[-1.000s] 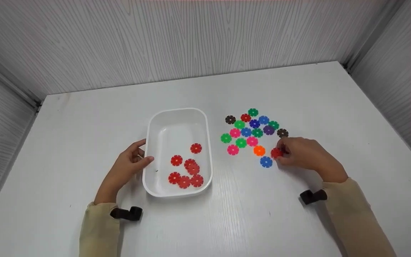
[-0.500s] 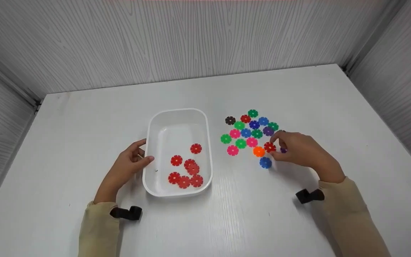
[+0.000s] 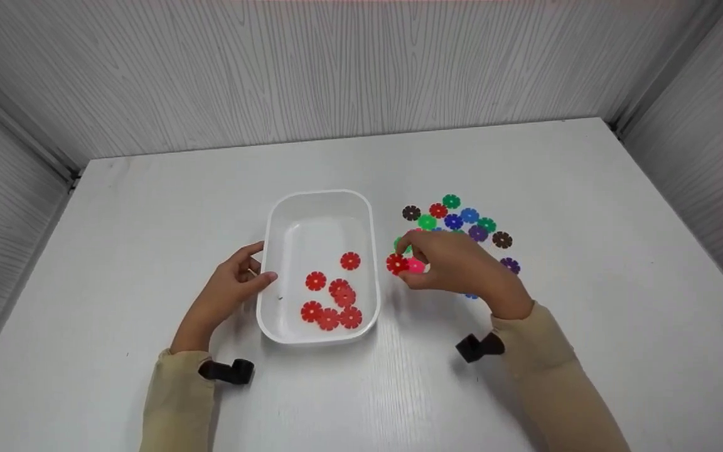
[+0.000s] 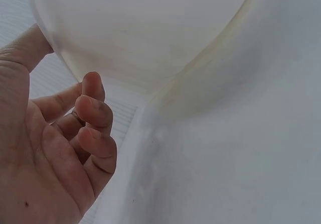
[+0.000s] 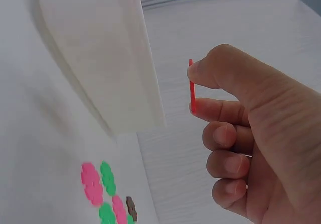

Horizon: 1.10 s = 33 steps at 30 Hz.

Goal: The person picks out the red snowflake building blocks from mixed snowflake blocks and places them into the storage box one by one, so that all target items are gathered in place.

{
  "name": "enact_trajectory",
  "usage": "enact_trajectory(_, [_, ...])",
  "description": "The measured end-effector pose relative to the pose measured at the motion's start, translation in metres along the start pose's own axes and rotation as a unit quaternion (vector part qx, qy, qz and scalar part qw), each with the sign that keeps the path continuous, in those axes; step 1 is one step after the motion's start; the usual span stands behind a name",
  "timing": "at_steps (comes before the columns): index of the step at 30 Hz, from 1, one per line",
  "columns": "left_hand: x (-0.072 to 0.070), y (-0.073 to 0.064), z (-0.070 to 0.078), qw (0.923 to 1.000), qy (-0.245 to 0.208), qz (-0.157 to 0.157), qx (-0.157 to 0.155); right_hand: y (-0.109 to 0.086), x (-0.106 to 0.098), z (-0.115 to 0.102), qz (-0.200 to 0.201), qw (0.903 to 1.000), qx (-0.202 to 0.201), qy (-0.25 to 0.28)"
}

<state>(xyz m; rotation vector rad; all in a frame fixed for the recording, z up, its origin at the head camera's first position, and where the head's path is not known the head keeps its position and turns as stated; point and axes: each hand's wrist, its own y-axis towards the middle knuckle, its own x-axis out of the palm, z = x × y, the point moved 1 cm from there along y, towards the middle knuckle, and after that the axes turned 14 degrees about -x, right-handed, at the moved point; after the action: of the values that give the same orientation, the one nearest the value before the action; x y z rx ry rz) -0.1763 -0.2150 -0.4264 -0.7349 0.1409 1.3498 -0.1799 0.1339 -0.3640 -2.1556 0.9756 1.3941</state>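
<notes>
Between thumb and index finger my right hand (image 3: 465,267) pinches a red notched plastic disc (image 3: 396,263), raised above the table just right of the white tub (image 3: 311,242). Edge-on, the same red disc (image 5: 191,92) appears in the right wrist view, with the other fingers curled below it. My left hand (image 3: 223,295) holds the tub's left side, thumb over the rim and fingers outside. Inside the tub lie several red discs (image 3: 350,260), some overlapping. In the left wrist view, the tub's wall (image 4: 150,38) stands beside the fingers.
Right of the tub lies a loose group of discs, partly hidden by my right hand: a red disc (image 3: 438,210), brown disc (image 3: 502,239), purple disc (image 3: 509,265) and green, blue and pink ones. A wood-grain panel (image 3: 349,69) rises behind the white table (image 3: 211,194).
My right hand has lifted the red disc from the group's right side and carried it left towards the tub. The left hand keeps its place on the tub.
</notes>
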Motion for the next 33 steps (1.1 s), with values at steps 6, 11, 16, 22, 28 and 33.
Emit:
enact_trajectory(6, [0.000,-0.002,-0.001,1.0000,-0.003,0.000,0.001,0.018,0.009,-0.027,0.009,0.9988,-0.047,0.009])
enact_trajectory(11, [0.000,-0.002,-0.002,1.0000,-0.003,0.001,0.003,0.032,0.020,-0.045,-0.008,0.9975,-0.066,0.023])
enact_trajectory(16, [0.001,-0.001,-0.002,1.0000,-0.005,0.000,0.005,0.042,0.029,-0.058,-0.028,0.9958,-0.085,0.020])
enact_trajectory(22, [0.002,0.000,0.000,1.0000,0.002,0.001,0.008,0.050,0.042,-0.067,-0.045,0.9935,-0.104,0.010])
enact_trajectory(28, [0.001,0.001,0.000,0.9999,0.007,0.003,0.009,0.060,0.056,-0.071,-0.057,0.9922,-0.111,-0.011])
enact_trajectory(33, [0.001,0.001,-0.001,0.9999,0.008,0.002,0.009,0.069,0.066,-0.075,-0.070,0.9924,-0.097,-0.029])
